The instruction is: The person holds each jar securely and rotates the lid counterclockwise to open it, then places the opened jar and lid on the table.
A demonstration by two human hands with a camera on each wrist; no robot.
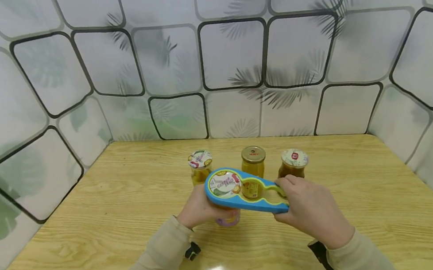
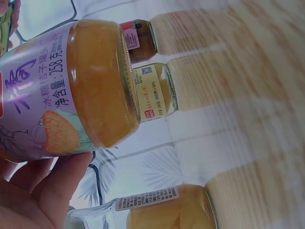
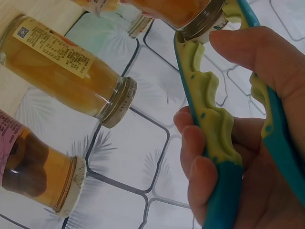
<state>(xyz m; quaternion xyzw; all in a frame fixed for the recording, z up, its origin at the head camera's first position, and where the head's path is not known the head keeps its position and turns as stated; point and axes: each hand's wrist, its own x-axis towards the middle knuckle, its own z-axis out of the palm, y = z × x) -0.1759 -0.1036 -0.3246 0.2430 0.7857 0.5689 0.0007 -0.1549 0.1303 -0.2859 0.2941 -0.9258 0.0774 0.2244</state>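
Observation:
My left hand point(image 1: 202, 209) grips a glass jar of orange fruit point(image 2: 97, 86) with a purple label, holding it upright above the table. Around the jar's patterned lid point(image 1: 225, 184) sits the wide end of a blue and green jar opener point(image 1: 252, 204). My right hand point(image 1: 314, 208) holds that opener by its narrower handle end, fingers curled round one arm and thumb by the other. In the right wrist view, the opener's wavy green inner edges point(image 3: 209, 102) reach up to the lid. My left fingers point(image 2: 62, 183) wrap the jar's lower side.
Behind the hands stand a yellow-filled jar point(image 1: 200, 176) at left, a gold-lidded jar point(image 1: 252, 168) in the middle and a dark-filled jar point(image 1: 290, 172) at right. The wooden table point(image 1: 119, 213) meets a patterned wall covering point(image 1: 227, 114) at its far edge.

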